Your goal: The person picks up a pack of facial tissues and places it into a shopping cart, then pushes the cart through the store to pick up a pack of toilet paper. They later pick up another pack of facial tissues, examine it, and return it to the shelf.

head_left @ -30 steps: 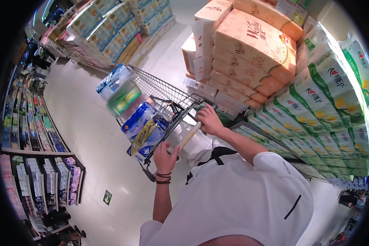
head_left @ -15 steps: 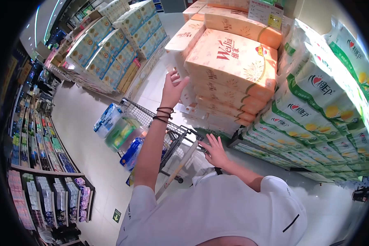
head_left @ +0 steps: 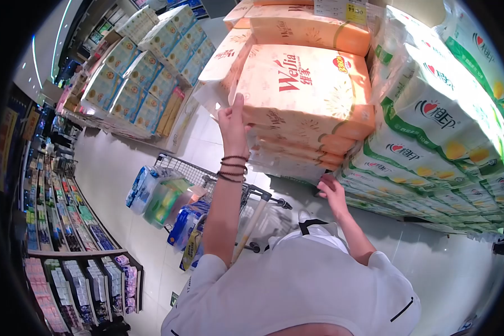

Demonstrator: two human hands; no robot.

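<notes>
Left hand [head_left: 233, 119] lies open and flat on the orange tissue pack [head_left: 308, 89]. Right hand [head_left: 331, 188], grip unclear, perhaps touches the lower packs [head_left: 297, 161]. Shopping cart [head_left: 182, 167] sits lower left.

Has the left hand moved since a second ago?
Yes. The left hand has left the cart handle and gone up, away from the cart; it now touches the left edge of the orange tissue pack.
</notes>
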